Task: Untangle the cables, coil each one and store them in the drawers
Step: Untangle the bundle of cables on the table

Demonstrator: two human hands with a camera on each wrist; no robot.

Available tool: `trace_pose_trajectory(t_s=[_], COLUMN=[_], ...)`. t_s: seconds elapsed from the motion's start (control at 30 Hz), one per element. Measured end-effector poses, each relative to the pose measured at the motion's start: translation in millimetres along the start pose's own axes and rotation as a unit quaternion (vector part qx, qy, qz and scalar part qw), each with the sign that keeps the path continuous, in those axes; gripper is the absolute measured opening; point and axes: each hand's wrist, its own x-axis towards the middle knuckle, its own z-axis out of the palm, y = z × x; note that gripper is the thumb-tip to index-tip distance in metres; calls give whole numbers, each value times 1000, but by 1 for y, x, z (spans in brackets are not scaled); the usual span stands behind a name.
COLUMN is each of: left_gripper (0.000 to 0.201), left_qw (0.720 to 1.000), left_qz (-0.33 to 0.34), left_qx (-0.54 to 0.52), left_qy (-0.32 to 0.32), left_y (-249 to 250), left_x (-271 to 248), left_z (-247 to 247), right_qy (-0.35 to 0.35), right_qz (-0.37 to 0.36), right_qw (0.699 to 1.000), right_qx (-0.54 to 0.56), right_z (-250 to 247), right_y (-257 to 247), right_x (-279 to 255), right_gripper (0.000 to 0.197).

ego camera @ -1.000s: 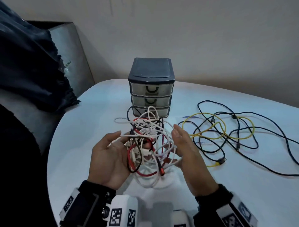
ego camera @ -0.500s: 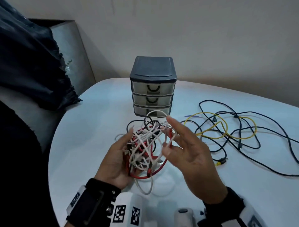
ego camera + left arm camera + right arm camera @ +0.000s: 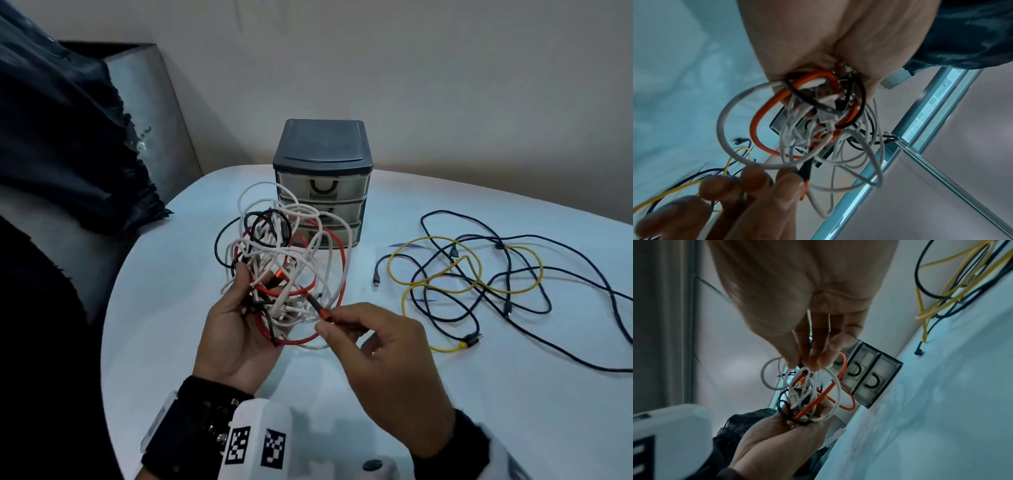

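The right hand (image 3: 387,356), low and right of centre in the head view, has thumb and forefinger pressed together on the orange-and-black plug (image 3: 323,313) at one end of the red cable (image 3: 337,270); its other fingers curl loosely underneath and hold nothing that can be seen. Just left of it the left hand (image 3: 236,329) is cupped palm up, fingers half curled round the lower part of the tangle (image 3: 284,260), a knot of white, red and black cables held above the table (image 3: 171,308) in the middle of the frame. The step in hand looks like the untangling: a free end is found and the red cable is about to be drawn out. The next move probably calls for feeding that plug back through the white loops around it while the left hand keeps the bundle slack, since a straight pull could tighten the knot. Behind the tangle, at upper centre, the drawers (image 3: 322,209) stand shut. At the right of the frame a second heap (image 3: 479,274) of yellow and dark cables lies loose on the table.
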Motion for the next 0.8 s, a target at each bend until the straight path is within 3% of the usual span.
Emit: trace_pose_trajectory(t_s=[0.13, 0.2, 0.3, 0.4, 0.53, 0.6, 0.73, 0.8], left_gripper=[34, 43, 35, 43, 33, 26, 37, 34], left_qw=[999, 999, 999, 1000, 1000, 999, 997, 996], left_qz=[-18, -14, -20, -10, -23, -32, -50, -46], left_qx=[-25, -29, -27, -16, -9, 1, -10, -10], left_qy=[-15, 1, -19, -19, -5, -15, -56, -78], left_y=[9, 12, 9, 5, 2, 1, -1, 1], left_x=[-2, -2, -5, -6, -6, -6, -10, -7], left_z=[-6, -8, -6, -7, -6, -8, -3, -9], right_qy=[-37, -40, -39, -41, -52, -24, 11, 84], right_qz=[-24, -23, -52, -91, -130, -122, -72, -82], right_qw=[999, 999, 998, 995, 988, 991, 996, 983], right_qx=[-20, 14, 18, -20, -58, -48, 55, 143], right_z=[-1, -1, 1, 2, 5, 6, -4, -13], right_y=[-3, -7, -12, -14, -12, -10, -12, -14], right_x=[-1, -2, -3, -4, -6, -5, -3, 0], right_gripper=[12, 16, 16, 16, 15, 9, 36, 41])
